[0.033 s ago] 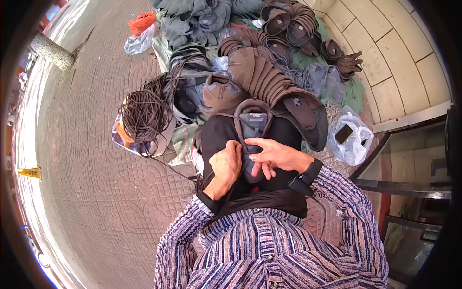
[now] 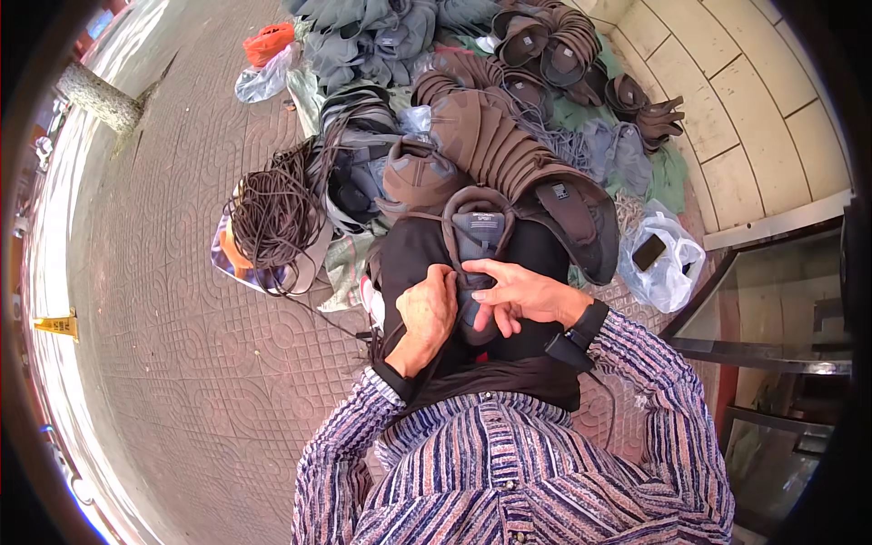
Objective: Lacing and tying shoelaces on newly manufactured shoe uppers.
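Observation:
A brown and grey shoe upper (image 2: 479,238) lies across my lap, its heel end pointing away from me and its dark tongue facing up. A brown shoelace (image 2: 418,216) runs over it and off to the left. My left hand (image 2: 425,311) is closed in a pinch at the upper's left edge; what sits between its fingertips is hidden. From the right, my right hand (image 2: 522,295) grips the upper near its lacing edge with thumb and index finger, the other fingers curled loosely over the tongue.
Left of my knees, a big bundle of brown laces (image 2: 277,213) rests on a bag. Stacked brown uppers (image 2: 495,145) and grey uppers (image 2: 381,36) spread ahead. A white plastic bag (image 2: 663,259) with a dark phone-like object stands right, beside a glass-fronted cabinet (image 2: 772,291) and tiled wall (image 2: 727,82).

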Demonstrator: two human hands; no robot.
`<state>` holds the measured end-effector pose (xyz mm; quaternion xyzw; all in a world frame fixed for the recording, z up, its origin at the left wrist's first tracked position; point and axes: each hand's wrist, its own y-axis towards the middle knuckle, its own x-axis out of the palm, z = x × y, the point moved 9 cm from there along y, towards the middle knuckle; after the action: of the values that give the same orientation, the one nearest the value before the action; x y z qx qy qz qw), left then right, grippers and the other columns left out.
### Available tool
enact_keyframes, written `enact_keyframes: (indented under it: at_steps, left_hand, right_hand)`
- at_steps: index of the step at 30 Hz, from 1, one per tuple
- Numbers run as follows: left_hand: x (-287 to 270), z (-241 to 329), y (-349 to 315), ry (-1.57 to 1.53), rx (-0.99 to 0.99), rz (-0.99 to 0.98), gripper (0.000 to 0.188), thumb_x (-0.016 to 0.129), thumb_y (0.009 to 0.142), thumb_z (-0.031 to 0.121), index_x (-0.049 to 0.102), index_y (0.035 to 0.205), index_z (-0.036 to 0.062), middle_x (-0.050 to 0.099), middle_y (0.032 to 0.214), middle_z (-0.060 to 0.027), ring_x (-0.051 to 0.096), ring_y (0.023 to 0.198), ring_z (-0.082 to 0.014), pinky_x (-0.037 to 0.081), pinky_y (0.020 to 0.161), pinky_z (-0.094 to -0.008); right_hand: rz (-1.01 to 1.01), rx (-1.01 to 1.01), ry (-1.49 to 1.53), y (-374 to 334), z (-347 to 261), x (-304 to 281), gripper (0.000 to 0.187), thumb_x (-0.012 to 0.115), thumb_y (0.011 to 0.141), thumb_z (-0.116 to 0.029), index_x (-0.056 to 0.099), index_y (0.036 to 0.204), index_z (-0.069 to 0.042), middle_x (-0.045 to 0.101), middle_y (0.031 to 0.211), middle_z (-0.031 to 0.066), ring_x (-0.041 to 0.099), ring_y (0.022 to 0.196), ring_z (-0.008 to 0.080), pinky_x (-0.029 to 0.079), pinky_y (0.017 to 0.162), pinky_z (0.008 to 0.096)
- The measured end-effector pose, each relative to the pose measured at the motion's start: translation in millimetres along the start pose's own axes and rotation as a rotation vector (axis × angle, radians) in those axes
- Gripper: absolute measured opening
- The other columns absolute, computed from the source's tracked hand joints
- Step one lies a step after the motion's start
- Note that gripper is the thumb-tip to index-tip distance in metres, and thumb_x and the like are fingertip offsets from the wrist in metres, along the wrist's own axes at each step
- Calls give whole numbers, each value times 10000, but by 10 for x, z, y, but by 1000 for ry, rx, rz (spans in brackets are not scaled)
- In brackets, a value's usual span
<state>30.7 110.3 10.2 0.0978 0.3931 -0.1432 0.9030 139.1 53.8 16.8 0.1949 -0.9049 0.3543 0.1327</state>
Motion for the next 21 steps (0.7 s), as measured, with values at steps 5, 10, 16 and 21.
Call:
enact_keyframes:
  at_steps: [5,10,16,21]
  left_hand:
    - [-8,23,-68,-24,-9,96,130,548,892,225,565,892,96,621,618,-126,629,579,-320,471,540,-428]
    - [70,-3,-99,-28,-47,93,140,540,892,226,557,890,87,621,623,-132,628,575,-315,475,551,-423]
    - [12,90,-60,-32,54,-16,131,533,884,207,552,883,78,623,627,-141,631,586,-324,480,559,-437]
    - [62,-21,-12,105,-81,-137,165,515,864,219,604,889,81,635,685,-195,628,656,-387,482,621,-479]
  right_hand:
    - [-46,-6,198,5,56,49,744,583,888,-199,107,1443,-63,648,864,221,618,512,179,464,418,244]
    - [-113,0,254,-21,48,79,755,576,888,-183,79,1442,-59,630,947,270,625,551,174,485,470,240]
    - [-22,72,-130,-28,-8,1,664,504,922,-193,117,1443,-56,649,857,228,635,534,208,493,435,262]
    - [22,216,-1049,101,-256,-67,501,386,953,-207,267,1413,-48,645,678,153,626,486,199,501,422,285]
